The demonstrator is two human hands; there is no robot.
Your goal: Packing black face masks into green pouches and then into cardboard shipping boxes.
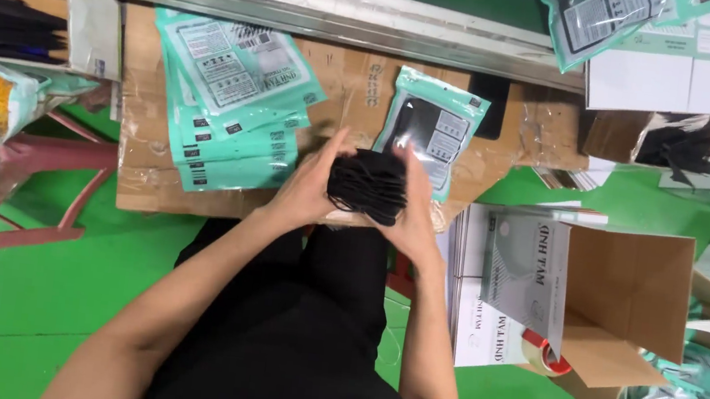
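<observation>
Both my hands grip a stack of black face masks (367,185) over the near edge of a cardboard-covered work surface (143,140). My left hand (310,187) cups the stack's left side. My right hand (417,205) presses its right side. Just beyond the stack lies a single teal pouch (437,121) with a black mask showing through its window. A fanned pile of teal pouches (232,105) lies to the left of my hands.
An open brown carton (629,293) stands at the right, with flat grey-white boxes (497,278) beside it and a tape roll (544,357). More black masks fill a box (1,24) at far left. A pink stool (27,180) stands on the green floor.
</observation>
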